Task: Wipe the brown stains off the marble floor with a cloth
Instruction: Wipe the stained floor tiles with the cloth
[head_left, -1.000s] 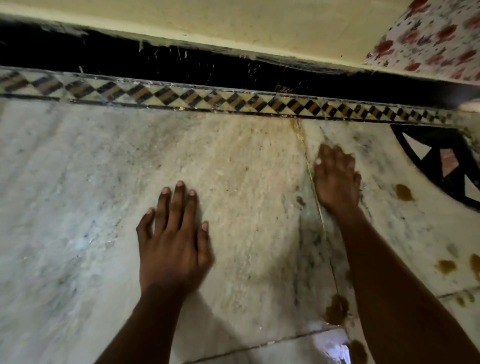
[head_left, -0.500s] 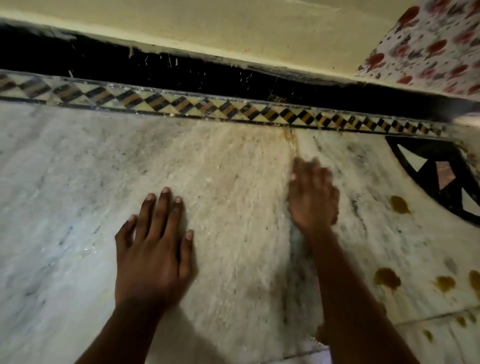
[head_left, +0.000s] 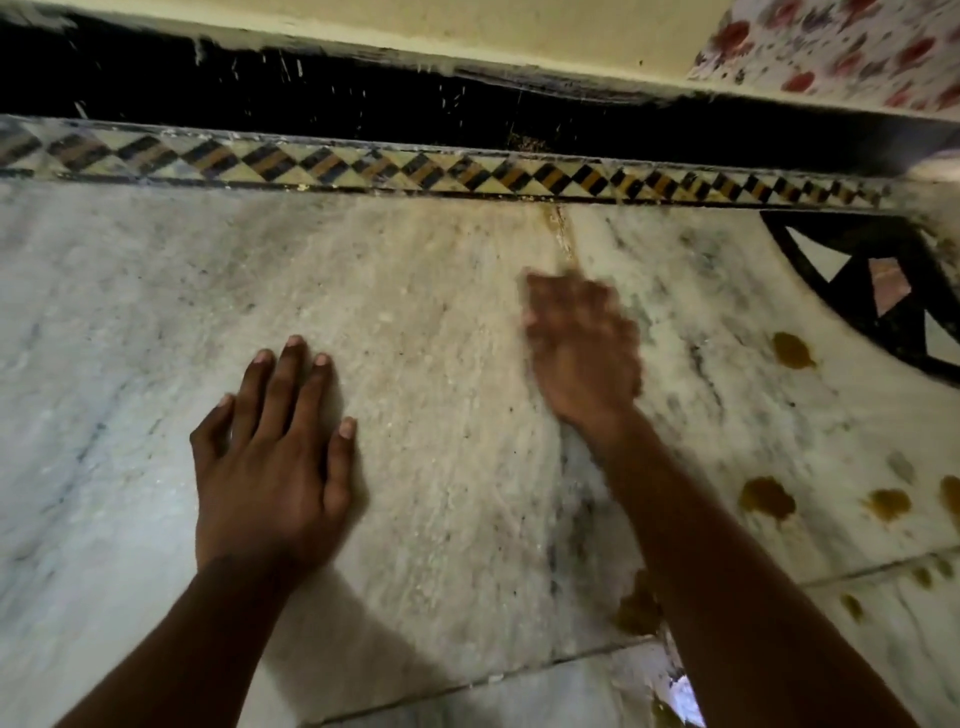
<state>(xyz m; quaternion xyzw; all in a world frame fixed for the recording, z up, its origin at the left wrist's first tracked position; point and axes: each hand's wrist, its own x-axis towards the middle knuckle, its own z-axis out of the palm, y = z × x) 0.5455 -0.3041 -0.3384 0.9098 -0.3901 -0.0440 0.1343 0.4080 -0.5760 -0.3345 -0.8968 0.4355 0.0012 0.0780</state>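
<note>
My left hand (head_left: 270, 467) lies flat on the white marble floor (head_left: 415, 338), fingers spread, holding nothing. My right hand (head_left: 582, 348) is blurred with motion and pressed palm-down on the floor over a slab seam. No cloth shows under it. A pale beige smear covers the marble between and ahead of the hands. Brown stains sit to the right: one far stain (head_left: 792, 351), a larger blot (head_left: 766, 498) and a smaller blot (head_left: 891, 503). Another stain (head_left: 636, 608) is partly hidden by my right forearm.
A patterned black-and-yellow border strip (head_left: 467, 174) runs along the far edge, with a black skirting (head_left: 363, 109) and a cream wall behind. A black inlay design (head_left: 893, 291) is at right. Flowered fabric (head_left: 852, 47) hangs top right. A bright patch (head_left: 685, 699) lies by my right arm.
My right hand has slid left, from right of the slab seam to on top of it, and is now blurred. The left hand stays planted. The view has shifted slightly.
</note>
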